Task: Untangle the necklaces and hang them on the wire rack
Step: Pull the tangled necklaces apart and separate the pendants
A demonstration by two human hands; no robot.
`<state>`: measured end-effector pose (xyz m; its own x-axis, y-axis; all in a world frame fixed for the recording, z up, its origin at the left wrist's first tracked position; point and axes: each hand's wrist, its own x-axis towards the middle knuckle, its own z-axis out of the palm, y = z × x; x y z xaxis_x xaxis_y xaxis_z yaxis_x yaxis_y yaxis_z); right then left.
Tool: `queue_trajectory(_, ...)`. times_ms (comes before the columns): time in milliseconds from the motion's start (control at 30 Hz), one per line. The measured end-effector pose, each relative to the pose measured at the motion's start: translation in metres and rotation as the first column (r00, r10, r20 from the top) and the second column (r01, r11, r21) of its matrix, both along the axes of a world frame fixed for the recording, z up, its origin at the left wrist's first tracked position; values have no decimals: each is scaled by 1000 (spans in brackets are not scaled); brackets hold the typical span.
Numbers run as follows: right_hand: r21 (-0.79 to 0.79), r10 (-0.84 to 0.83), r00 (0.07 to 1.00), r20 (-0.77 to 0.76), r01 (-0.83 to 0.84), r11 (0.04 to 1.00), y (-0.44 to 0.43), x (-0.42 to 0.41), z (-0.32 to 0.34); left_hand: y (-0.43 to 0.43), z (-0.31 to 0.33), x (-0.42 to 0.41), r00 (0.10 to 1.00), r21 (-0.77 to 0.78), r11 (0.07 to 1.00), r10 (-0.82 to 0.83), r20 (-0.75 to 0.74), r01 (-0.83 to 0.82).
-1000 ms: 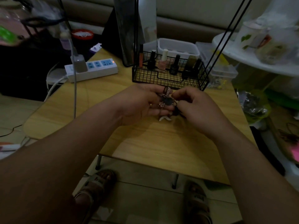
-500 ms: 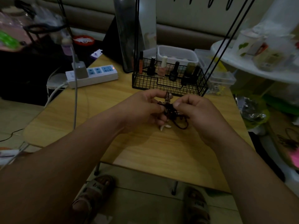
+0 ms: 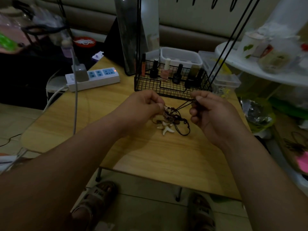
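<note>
Necklaces (image 3: 172, 116) sit as a dark knot of cords between the two hands, low over the wooden surface (image 3: 150, 157). A white starfish pendant (image 3: 165, 128) lies on the wood just under the knot. The left grip (image 3: 143, 107) pinches the knot's left edge, with the fingers curled in around a small metal piece. The right grip (image 3: 211, 112) pinches a dark cord (image 3: 185, 105) that runs taut from the knot up to its fingertips. By this the untangling step is in hand, with one strand drawn out against an anchored bundle. The next move likely calls for a slow, even pull to the right. If the knot tightens instead of giving, the loops would need easing apart. Just beyond the hands stands the wire rack (image 3: 166, 90), its basket holding nail polish bottles (image 3: 165, 71). What shows of its hooks (image 3: 213, 5) at the top of view carries nothing. A power strip (image 3: 95, 79) lies off to the left.
</note>
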<state>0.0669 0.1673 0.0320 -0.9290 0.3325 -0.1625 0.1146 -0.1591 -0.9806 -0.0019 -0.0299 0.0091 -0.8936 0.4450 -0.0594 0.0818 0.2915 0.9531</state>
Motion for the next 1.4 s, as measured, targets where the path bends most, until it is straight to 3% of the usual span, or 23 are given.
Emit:
queue_trajectory(167, -219, -39, 998, -42, 29, 975, 5, -2, 3, 2, 0, -5, 991, 75, 989, 120, 60, -125)
queue_trajectory(333, -361, -58, 987, -153, -2, 933, 9, 1, 9, 5, 0, -4, 985, 47, 985, 162, 53, -165)
queue_trajectory(533, -367, -36, 973, -227, -51, 929, 5, 4, 14, 5, 3, 2, 993, -133, 989, 51, -108, -66)
queue_trajectory(733, -184, -4, 987, -159, -26, 983, -4, 4, 11, 6, -1, 6, 954, -444, 894, -185, -234, 64)
queue_trajectory(1000, -381, 33, 961, -273, -139, 914, 9, 3, 18, 9, -7, -1, 909, -539, 840, -179, -378, -58)
queue_trajectory(1233, -507, 8, 895, -446, -259, 822, 26, 2, 26, 7, -4, -3, 955, -326, 940, 0, -297, -102)
queue_trajectory(1300, -533, -23, 884, -467, -261, 805, 34, 2, 27, 6, -2, -6, 975, -204, 965, 127, -181, -164)
queue_trajectory(1400, -504, -49, 903, -426, -192, 842, 43, 3, 29, 5, 3, -10, 956, 67, 959, 267, 120, -277)
